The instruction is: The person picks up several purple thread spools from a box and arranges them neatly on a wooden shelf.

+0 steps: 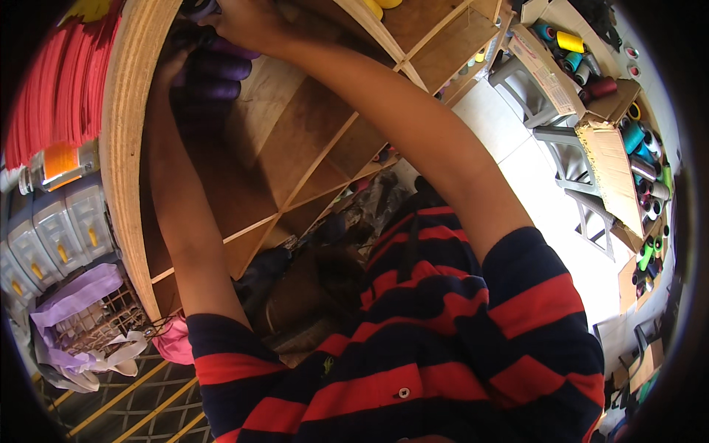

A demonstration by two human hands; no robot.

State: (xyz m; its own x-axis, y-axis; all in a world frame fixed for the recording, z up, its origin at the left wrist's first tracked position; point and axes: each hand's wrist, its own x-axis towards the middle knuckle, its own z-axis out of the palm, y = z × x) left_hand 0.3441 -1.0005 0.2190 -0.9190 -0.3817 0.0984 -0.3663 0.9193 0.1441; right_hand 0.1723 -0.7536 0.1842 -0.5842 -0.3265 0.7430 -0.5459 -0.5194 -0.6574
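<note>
Both my arms reach up into a wooden shelf unit (306,133) of square compartments. Several purple thread spools (224,68) are stacked on their sides in the upper left compartment, the lower ones in deep shadow. My right hand (244,23), at the top edge of the picture, has its fingers curled round a dark purple thread spool (198,7), partly cut off by the frame. In the shadow by the side board, my left hand (173,65) is against the left of the stack; its fingers are too dark to make out.
A thick curved side board (122,148) bounds the shelf at left. Beyond it are red folded material (63,85), clear plastic drawers (63,225) and a wire basket (100,317) with lilac cloth. At right, cardboard boxes (609,159) of coloured spools rest on grey stools (565,159).
</note>
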